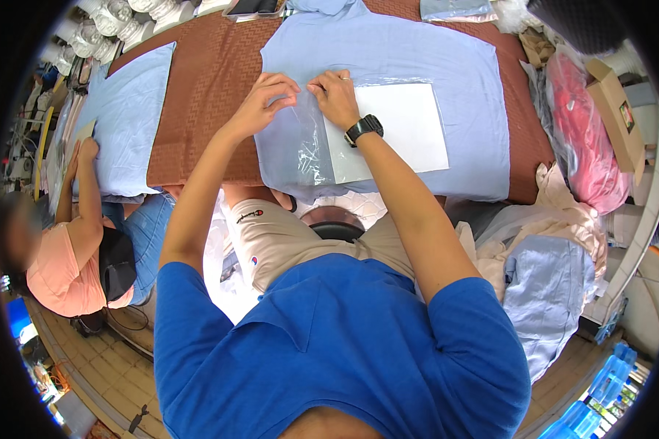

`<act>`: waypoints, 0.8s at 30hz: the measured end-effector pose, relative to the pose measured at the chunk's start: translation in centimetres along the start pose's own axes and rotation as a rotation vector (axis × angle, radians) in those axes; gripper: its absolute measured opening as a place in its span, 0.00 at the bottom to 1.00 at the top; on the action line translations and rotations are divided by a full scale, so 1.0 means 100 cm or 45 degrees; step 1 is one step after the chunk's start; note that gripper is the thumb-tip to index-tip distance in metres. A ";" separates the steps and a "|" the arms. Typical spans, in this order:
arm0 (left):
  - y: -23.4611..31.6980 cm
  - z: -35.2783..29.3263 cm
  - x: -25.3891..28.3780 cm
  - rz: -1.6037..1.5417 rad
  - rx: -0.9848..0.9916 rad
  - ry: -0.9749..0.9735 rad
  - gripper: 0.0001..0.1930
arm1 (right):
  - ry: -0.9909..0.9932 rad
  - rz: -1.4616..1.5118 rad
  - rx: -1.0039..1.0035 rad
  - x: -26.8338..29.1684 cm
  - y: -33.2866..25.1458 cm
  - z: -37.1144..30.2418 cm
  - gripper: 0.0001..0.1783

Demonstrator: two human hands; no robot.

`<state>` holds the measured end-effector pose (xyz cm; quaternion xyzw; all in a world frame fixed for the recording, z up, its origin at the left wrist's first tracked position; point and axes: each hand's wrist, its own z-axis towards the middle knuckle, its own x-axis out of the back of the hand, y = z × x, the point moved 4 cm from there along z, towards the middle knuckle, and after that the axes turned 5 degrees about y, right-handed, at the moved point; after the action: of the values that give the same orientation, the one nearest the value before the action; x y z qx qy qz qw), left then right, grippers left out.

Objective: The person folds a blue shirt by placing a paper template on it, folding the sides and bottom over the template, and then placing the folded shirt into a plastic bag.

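A pale blue shirt (468, 117) lies spread on the cloth-covered table before me. On top of it rests a clear plastic bag (315, 150) with a white rectangular sheet (410, 132) inside, its see-through flap lying toward the left. My left hand (272, 99) has thumb and fingers pinched at the flap's upper left corner. Close by on the right, my right hand (334, 95), below which a black watch sits on the wrist, pinches the bag's upper edge. The fingertips of the two hands are slightly apart.
A brown patterned cloth (205, 95) covers the table. At far left, a seated person (73, 256) works over another light blue garment (135, 117). Plastic-wrapped red fabric (575, 132) and an open cardboard box (615, 117) stand at right; a folded blue garment (545, 285) hangs below them.
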<state>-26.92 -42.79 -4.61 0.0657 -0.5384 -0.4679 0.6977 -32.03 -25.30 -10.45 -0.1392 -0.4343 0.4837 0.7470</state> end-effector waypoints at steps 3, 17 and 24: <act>-0.003 -0.016 0.003 -0.069 0.172 -0.060 0.08 | 0.003 -0.017 0.013 -0.001 -0.002 -0.001 0.04; 0.041 -0.006 -0.025 0.674 -0.394 -0.181 0.08 | 0.022 -0.023 0.039 -0.002 -0.001 -0.002 0.04; 0.043 -0.043 0.002 0.434 -0.194 0.091 0.08 | 0.004 -0.017 0.024 -0.006 0.004 -0.002 0.04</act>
<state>-20.91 -42.39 -3.69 -0.0629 -0.4796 -0.3797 0.7886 -32.20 -25.55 -11.14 -0.1301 -0.4295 0.4826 0.7521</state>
